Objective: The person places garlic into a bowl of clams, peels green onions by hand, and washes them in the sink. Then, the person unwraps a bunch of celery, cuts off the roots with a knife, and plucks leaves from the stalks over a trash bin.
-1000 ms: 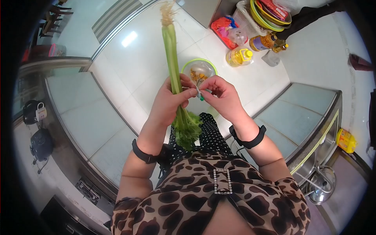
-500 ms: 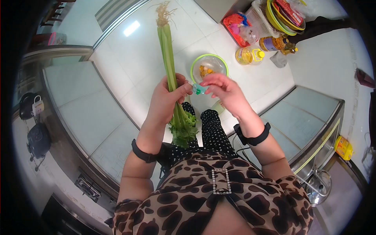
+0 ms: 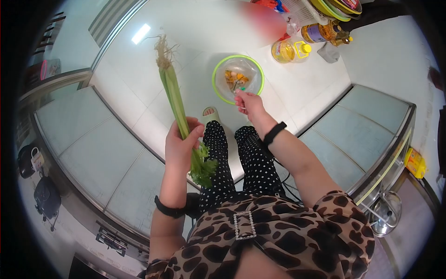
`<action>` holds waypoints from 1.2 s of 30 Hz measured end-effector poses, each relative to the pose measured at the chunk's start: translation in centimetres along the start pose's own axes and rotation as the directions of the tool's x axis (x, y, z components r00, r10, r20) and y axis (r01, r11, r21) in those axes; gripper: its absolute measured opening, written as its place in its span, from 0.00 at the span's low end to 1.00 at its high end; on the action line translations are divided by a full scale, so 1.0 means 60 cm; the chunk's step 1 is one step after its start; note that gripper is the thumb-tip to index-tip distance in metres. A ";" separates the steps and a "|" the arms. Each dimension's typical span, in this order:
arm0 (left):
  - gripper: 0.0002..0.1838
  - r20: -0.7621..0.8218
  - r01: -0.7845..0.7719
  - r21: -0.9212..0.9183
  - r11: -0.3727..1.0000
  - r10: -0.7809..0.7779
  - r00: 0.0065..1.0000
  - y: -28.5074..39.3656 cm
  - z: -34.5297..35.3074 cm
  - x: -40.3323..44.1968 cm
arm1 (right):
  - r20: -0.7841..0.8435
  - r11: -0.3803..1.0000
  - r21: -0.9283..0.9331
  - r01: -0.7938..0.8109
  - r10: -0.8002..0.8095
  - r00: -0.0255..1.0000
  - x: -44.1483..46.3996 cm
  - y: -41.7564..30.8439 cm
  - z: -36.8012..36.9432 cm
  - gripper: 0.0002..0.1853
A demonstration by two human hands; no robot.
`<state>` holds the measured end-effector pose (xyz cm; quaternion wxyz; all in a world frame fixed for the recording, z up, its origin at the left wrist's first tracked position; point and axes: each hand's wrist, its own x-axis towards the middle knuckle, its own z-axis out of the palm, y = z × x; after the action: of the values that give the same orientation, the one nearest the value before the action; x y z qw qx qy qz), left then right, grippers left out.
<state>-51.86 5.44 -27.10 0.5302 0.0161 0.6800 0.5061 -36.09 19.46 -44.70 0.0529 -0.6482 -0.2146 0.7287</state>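
My left hand (image 3: pixel 180 143) is wrapped around the stalks of a bunch of celery (image 3: pixel 173 93). The celery tilts, its stringy roots pointing away from me and its leaves hanging over my legs. My right hand (image 3: pixel 251 106) is at the near rim of a green-rimmed bin (image 3: pixel 261 84) lined with a clear bag, its fingers curled together. At the fingertips shows a small piece of clear and green plastic (image 3: pixel 242 89), seen against the bin's inside. Orange and brown scraps (image 3: pixel 234 78) lie in the bin.
Oil bottles (image 3: pixel 284 51) stand on the floor beyond the bin, by a white basket (image 3: pixel 304 11) with stacked bowls. Low cabinets with glass-like panels (image 3: pixel 88 135) flank me on the left and right (image 3: pixel 353 125). My slippered foot (image 3: pixel 210 114) is near the bin.
My right hand has moved away from the left, out to the bin, with the green plastic piece. My left hand and the celery have shifted left and closer to my body.
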 end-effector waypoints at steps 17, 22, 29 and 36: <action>0.12 0.438 -0.092 -0.018 0.996 0.090 0.894 0.077 0.061 -0.038 | 0.356 0.827 0.011 0.562 -0.528 0.771 -0.248 -0.202 -0.032 0.13; 0.12 0.620 -0.197 0.209 0.958 0.026 0.785 0.127 0.152 -0.071 | 0.269 0.653 0.073 0.754 -0.740 0.616 -0.474 -0.273 -0.085 0.14; 0.17 0.780 -0.203 0.233 0.951 -0.058 0.624 0.165 0.277 -0.160 | -0.044 0.543 0.042 0.839 -0.838 0.545 -0.612 -0.246 -0.222 0.12; 0.22 0.886 -0.145 0.251 0.957 -0.166 0.433 0.161 0.434 -0.255 | -0.193 0.452 0.052 0.890 -0.870 0.453 -0.714 -0.199 -0.405 0.11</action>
<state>-30.96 19.06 -7.53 0.8051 0.3561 0.3586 0.3106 -8.41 20.94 -2.31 0.4847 -0.4858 -0.4615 0.5622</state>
